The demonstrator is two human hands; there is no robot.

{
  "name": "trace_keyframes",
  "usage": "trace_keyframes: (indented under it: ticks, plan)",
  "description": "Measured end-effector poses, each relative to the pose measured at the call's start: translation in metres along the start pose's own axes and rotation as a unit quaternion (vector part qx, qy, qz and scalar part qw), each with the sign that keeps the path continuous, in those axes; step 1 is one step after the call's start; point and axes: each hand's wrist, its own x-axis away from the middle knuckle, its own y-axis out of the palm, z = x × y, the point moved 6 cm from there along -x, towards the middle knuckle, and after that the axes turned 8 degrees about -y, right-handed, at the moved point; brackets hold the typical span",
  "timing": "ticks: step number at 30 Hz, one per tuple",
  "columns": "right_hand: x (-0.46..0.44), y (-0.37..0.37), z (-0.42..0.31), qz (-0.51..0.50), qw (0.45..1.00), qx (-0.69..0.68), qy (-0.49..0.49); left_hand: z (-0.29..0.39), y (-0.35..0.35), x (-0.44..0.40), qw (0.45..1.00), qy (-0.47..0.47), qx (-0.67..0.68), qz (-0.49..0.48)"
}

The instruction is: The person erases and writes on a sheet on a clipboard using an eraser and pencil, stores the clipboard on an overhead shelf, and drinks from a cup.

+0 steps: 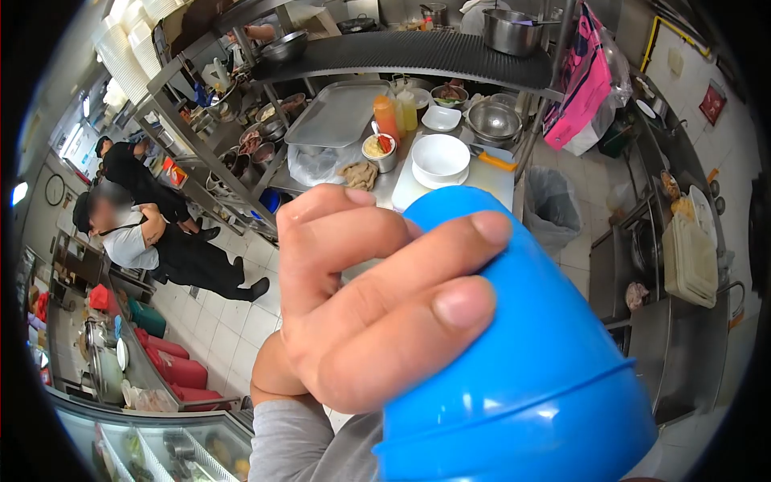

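Close to the camera, a blue plastic cup fills much of the lower right. It is tilted, its narrower end pointing away from me and its wider part, with a raised ridge, low in the view. My left hand is closed around the cup's left side, several fingers pressed across its surface. The thumb is hidden. Behind the hand, the forearm runs down into a grey sleeve. My right hand does not appear.
Beyond the cup, a steel counter holds a white bowl, an orange-handled knife, squeeze bottles and a tray. Two people in dark aprons stand at left. A lined bin stands right; a glass-topped case is lower left.
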Motion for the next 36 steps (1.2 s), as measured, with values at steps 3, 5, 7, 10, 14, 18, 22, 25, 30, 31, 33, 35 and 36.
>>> trace_keyframes:
  ticks: [3, 5, 7, 10, 14, 18, 22, 25, 30, 31, 33, 35, 36]
  plan:
    - [0.004, 0.004, -0.019, 0.025, 0.999, -0.018, -0.018, 0.002, -0.007, 0.000, 1.000, 0.011, 0.003, 0.003]
    - [0.003, 0.009, -0.018, 0.029, 0.999, -0.007, -0.027, 0.007, -0.006, 0.001, 0.999, -0.016, 0.007, 0.045]
    - [-0.002, 0.017, -0.009, 0.001, 0.999, 0.020, -0.027, 0.009, -0.010, 0.001, 0.998, -0.017, -0.003, 0.062]
    - [0.011, 0.017, -0.004, -0.015, 1.000, 0.000, 0.017, 0.012, -0.020, 0.000, 0.997, 0.002, -0.039, 0.061]
    - [-0.002, 0.027, 0.019, -0.002, 0.999, 0.040, 0.006, 0.015, -0.028, 0.000, 0.994, 0.007, -0.084, 0.064]
    - [0.004, 0.018, 0.011, -0.010, 0.999, 0.031, 0.009, 0.016, -0.030, 0.001, 0.991, 0.001, -0.114, 0.070]
    - [-0.010, 0.017, 0.011, -0.014, 0.999, 0.049, -0.006, 0.019, -0.032, 0.003, 0.988, -0.004, -0.139, 0.073]
    - [-0.015, 0.012, 0.005, -0.004, 0.998, 0.065, -0.018, 0.020, -0.033, 0.004, 0.986, -0.008, -0.152, 0.074]
    - [-0.016, 0.006, -0.006, 0.001, 0.998, 0.046, -0.041, 0.020, -0.035, 0.006, 0.981, -0.018, -0.174, 0.083]
    - [-0.020, 0.007, -0.004, -0.001, 0.998, 0.049, -0.048, 0.020, -0.035, 0.005, 0.980, -0.019, -0.179, 0.085]
    - [-0.014, 0.003, -0.010, -0.009, 0.999, 0.041, -0.031, 0.020, -0.036, 0.006, 0.978, -0.024, -0.188, 0.089]
    - [-0.009, 0.001, -0.012, -0.011, 0.999, 0.029, -0.018, 0.020, -0.037, 0.006, 0.975, -0.034, -0.199, 0.095]
    - [-0.008, 0.000, -0.012, -0.008, 1.000, 0.022, -0.015, 0.020, -0.037, 0.006, 0.973, -0.039, -0.205, 0.097]
